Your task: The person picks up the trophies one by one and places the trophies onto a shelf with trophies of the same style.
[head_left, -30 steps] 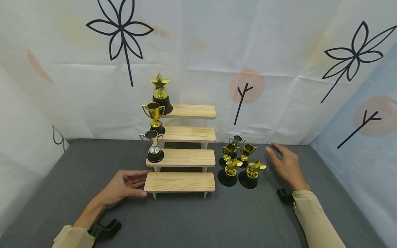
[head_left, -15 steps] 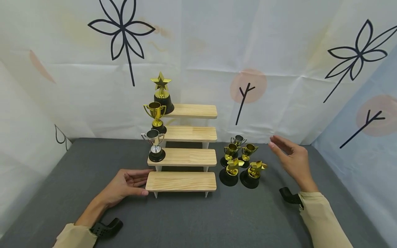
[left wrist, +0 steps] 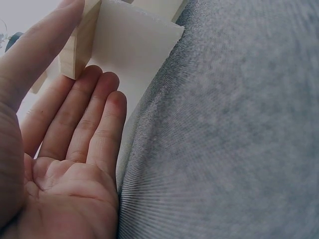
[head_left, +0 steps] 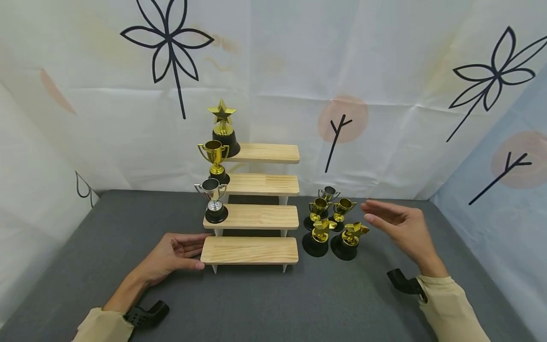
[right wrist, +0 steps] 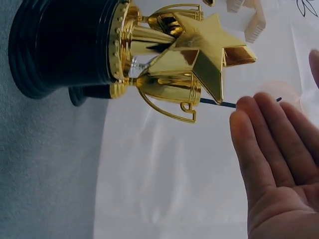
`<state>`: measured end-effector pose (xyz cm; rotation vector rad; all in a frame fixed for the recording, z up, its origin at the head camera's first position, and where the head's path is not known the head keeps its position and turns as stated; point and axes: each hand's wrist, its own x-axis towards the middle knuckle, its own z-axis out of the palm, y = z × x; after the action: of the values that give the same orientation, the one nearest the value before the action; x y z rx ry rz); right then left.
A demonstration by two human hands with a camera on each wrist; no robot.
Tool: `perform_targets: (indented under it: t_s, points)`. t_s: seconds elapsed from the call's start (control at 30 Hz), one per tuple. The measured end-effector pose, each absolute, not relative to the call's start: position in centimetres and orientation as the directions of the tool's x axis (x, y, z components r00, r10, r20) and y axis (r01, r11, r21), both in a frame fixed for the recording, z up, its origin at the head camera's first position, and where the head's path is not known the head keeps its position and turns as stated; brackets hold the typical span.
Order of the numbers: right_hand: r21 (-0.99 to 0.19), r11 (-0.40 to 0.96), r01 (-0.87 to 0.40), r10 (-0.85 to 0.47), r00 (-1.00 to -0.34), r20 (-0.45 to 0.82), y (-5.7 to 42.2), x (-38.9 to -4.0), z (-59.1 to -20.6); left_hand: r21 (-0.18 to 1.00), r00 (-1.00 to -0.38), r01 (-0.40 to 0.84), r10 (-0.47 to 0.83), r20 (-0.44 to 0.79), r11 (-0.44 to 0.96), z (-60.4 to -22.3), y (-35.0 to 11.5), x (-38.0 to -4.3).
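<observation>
My left hand rests at the left end of the lowest step of a wooden tiered display stand. In the left wrist view its fingers are nearly straight, with the fingertips at the step's end. Right of the stand, my right hand hovers with fingers extended, apart from a group of small trophies. The nearest is a gold star trophy, large in the right wrist view. Beside it stand another star trophy, two gold cup trophies and a silver cup trophy.
On the stand's left side are a gold star trophy on top, a gold cup trophy below it, and a silver cup trophy on the third step down. A patterned cloth backdrop rises behind the grey table.
My right hand first rose and shifted right, then came back left and lower toward the trophies. The left hand stays at the stand, and the trophies have not moved.
</observation>
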<state>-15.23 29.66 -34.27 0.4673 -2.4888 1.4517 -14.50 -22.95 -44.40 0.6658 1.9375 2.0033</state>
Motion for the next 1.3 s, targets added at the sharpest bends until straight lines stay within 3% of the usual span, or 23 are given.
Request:
perform_targets:
  t_s: [0.43,0.7,1.3]
  points:
    - [-0.872,0.381,-0.307,-0.301,-0.933,0.197,30.5,-16.1,-36.0,0.99,-0.855,0.122,0.501,0.138,-0.066,-44.4,-22.9,-14.5]
    - [-0.836,0.46,-0.298,-0.311,-0.936,0.163,30.9,-16.7,-37.2,0.991,-0.856,0.124,0.498,0.136,-0.056,-44.5,-22.9,-14.6]
    - [-0.856,0.444,-0.265,-0.326,-0.938,0.122,30.9,-16.9,-37.9,0.991,-0.858,0.127,0.497,0.131,-0.042,-44.5,-23.0,-14.6]
